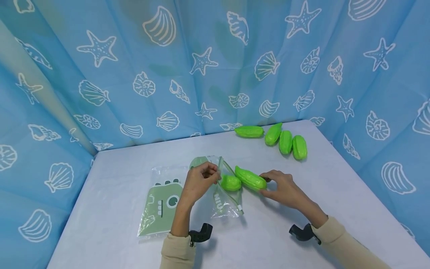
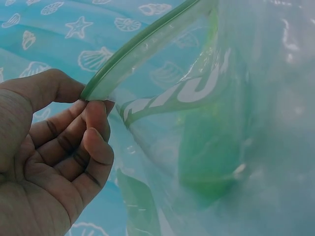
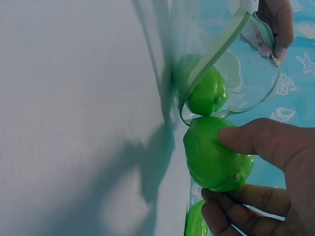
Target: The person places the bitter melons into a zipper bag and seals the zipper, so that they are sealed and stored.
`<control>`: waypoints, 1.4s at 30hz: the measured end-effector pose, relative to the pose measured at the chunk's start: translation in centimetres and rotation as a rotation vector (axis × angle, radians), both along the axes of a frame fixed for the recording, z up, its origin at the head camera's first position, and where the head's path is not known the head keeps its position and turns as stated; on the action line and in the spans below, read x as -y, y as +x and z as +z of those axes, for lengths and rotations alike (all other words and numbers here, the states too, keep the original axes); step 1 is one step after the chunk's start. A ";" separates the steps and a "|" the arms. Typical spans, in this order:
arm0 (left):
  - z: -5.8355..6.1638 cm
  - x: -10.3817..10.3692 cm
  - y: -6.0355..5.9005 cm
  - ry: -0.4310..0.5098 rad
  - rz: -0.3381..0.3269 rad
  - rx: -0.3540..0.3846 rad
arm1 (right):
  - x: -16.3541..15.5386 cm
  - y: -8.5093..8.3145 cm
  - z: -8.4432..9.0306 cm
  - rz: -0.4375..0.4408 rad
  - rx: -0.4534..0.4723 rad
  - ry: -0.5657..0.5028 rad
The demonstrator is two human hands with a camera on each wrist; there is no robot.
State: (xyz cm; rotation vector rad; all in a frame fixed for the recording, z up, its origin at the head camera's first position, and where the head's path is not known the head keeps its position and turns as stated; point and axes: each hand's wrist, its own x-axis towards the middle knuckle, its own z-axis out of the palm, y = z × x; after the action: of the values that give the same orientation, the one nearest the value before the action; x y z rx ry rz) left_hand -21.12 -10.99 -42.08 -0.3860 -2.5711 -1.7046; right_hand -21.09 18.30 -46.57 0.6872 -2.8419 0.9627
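Observation:
My left hand (image 1: pixel 199 183) pinches the green-edged mouth of a clear zip bag (image 1: pixel 223 210) between thumb and fingers. The bag's mouth gapes toward the right, and a shiny green toy gourd (image 1: pixel 231 183) lies inside it. With thumb and fingertips, my right hand (image 1: pixel 283 188) grips a second green toy gourd (image 1: pixel 250 179) by its blunt end, its pointed end toward the bag. In the right wrist view the held gourd (image 3: pixel 214 160) is just outside the green rim (image 3: pixel 216 51), close by the bagged gourd (image 3: pixel 209 93).
Several more green gourds (image 1: pixel 285 142) lie at the back right of the white table (image 1: pixel 111 194). A flat clear bag with a green monster print (image 1: pixel 161 209) lies left of my left hand. A blue shell-patterned curtain (image 1: pixel 201 93) stands behind the table and along both sides.

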 end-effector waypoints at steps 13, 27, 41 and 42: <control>1.3 -0.1 0.8 0.014 -0.039 0.006 | 2.0 -0.5 1.0 0.149 -0.015 -0.037; 0.3 -0.2 0.2 0.005 -0.028 0.009 | 4.6 -2.0 0.7 0.200 0.015 -0.064; 1.0 -0.2 0.6 0.007 -0.032 0.018 | 7.0 -2.6 -0.4 0.142 0.015 -0.073; 1.4 -0.2 0.8 0.008 -0.035 0.017 | 7.2 -2.7 -0.4 0.141 0.004 -0.075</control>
State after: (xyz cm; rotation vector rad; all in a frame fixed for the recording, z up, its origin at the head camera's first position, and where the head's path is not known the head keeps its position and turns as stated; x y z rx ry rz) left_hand -20.29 -10.81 -40.65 -0.4206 -2.5833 -1.7369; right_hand -23.79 11.14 -46.98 0.8880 -2.7759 1.0849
